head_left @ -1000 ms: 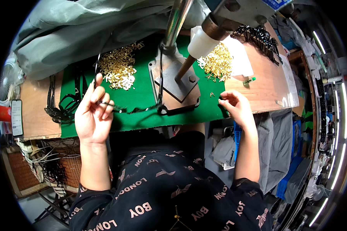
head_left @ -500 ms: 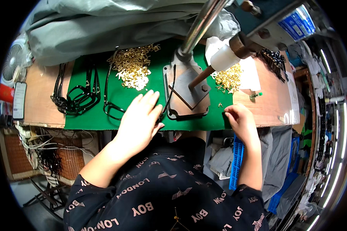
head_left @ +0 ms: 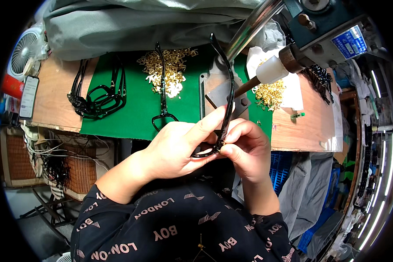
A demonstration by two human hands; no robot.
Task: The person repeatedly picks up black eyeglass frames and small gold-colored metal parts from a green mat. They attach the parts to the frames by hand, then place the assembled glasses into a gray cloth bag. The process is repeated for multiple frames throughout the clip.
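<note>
My left hand (head_left: 177,146) and my right hand (head_left: 244,146) meet in front of my chest, both closed on a black eyeglass frame (head_left: 226,96). One temple arm of the frame sticks up past the press base (head_left: 214,89); another arm (head_left: 162,87) stretches over the green mat (head_left: 131,113). My right fingertips pinch at the frame's hinge corner, next to my left thumb. A heap of small brass parts (head_left: 170,70) lies on the mat beyond my hands.
A pile of black frames (head_left: 98,96) lies at the mat's left edge. A second heap of brass parts (head_left: 270,94) sits on white paper right of the press, whose handle has a white knob (head_left: 273,70). A fan (head_left: 24,48) and a phone (head_left: 29,96) are far left.
My left hand has lifted a black frame off the mat and brought it toward my chest. My right hand has left the bench edge and joined it at the hinge.
</note>
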